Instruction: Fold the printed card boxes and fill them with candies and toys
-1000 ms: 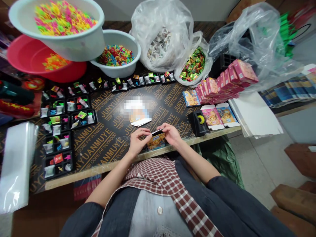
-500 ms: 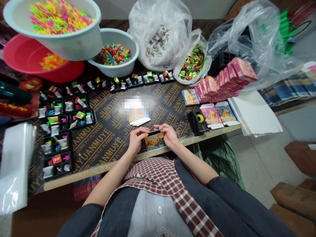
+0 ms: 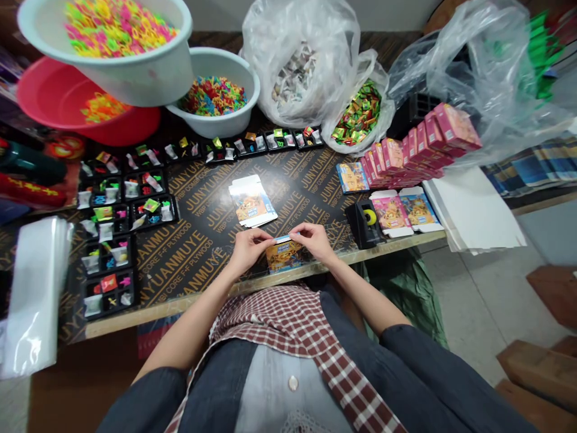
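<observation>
Box (image 3: pixel 283 258): held at the near edge of the table (image 3: pixel 193 255).
Left hand (image 3: pixel 247 249): thumb and fingertips are pinched together on the box's top left.
Right hand (image 3: pixel 316 240): top right is likewise pinched between thumb and fingertips.
Flat cartons (image 3: pixel 252 204): laid just beyond the hands.

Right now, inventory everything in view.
Table: one, black, centre.
Box: one, blue-yellow, front edge.
Flat cartons: pile, blue-yellow, mid-table.
Trays: about thirteen, black, left and back.
Basins: three, pale blue and red, back left.
Filled bags: two, clear, back centre.
Loose plastic: uncounted, clear, back right.
Upright boxes: many, pink, right.
Tape dispenser: one, black, right front.
Paired cartons: two visible, pink and blue, right of dispenser.
Sheets: stack, white, right edge.
Sleeves: stack, clear, left front.
Floor boxes: several, brown, right.
Sack: one, green, below right.
Left hand: one, bare, on box.
Right hand: one, bare, on box.
</observation>
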Motion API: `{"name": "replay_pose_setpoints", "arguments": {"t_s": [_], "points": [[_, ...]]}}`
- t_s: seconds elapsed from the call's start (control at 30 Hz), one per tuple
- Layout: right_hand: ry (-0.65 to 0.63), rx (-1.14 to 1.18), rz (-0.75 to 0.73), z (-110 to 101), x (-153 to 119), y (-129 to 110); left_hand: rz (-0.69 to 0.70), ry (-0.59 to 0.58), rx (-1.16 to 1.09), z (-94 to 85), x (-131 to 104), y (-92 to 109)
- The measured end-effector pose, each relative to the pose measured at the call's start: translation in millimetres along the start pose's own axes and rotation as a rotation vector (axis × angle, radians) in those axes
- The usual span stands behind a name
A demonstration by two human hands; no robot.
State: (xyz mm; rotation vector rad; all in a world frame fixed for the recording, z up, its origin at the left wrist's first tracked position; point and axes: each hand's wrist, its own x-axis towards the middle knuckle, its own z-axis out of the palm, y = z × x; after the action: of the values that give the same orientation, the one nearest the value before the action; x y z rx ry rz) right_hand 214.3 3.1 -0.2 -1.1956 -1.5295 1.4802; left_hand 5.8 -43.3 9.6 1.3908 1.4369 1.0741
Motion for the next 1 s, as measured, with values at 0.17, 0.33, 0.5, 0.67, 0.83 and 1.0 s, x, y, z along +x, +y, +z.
{"name": "replay_pose_setpoints", "arguments": {"t_s": [0.17, 0.33, 0.5, 0.67, 0.83, 1.0], "points": [[-0.041, 0.003, -0.023, -4.8, 0.7, 1.6, 0.193, -0.015, 0.115, -2.0, -9.0, -2.1], [-0.126, -0.092, -0.248, -9.6, -6.4, 9.8, 0.427, -0.027, 0.311, -5.3, -21.8, -4.8], [-0.052, -0.336, -0.514, -16.4, -23.4, 6.2, 0.475, -0.165, 0.5, 12.8, -10.2, 7.9], [0.517, -0.641, -0.376, -101.4, -52.4, 5.3, 0.53, -0.155, 0.567, 31.7, 11.8, 23.0], [0.706, -0.745, -0.078, -193.9, -81.1, 33.9, 0.661, -0.127, 0.689, 52.3, 29.1, 21.5], [0.477, -0.62, 0.011, -204.9, -76.8, 48.1, 0.788, -0.126, 0.797, 69.1, 33.5, 11.4]]}}
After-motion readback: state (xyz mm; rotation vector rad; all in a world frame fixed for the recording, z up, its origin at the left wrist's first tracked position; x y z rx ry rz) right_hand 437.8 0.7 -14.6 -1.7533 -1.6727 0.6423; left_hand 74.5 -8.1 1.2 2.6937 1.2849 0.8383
